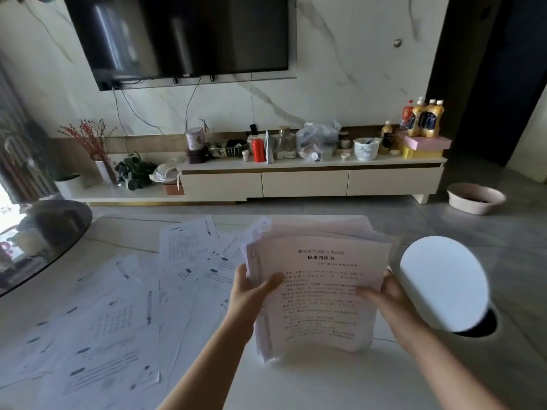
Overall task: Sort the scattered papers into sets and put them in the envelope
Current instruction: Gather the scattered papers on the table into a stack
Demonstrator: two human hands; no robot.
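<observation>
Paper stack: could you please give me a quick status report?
Left hand and right hand grip the paper stack upright on the table. Loose sheets still scattered left. No envelope visible.

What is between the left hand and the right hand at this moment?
In the head view, the stack of papers spans the gap: the left hand grips its left edge and the right hand its right edge.

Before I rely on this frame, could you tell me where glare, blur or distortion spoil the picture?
Head view: daylight blows out the left edge beside the dark round table; the television carries pale reflections; the held stack of papers, gripped by the left hand and right hand, has smeared upper edges; wide-angle bending curves the TV cabinet.
</observation>
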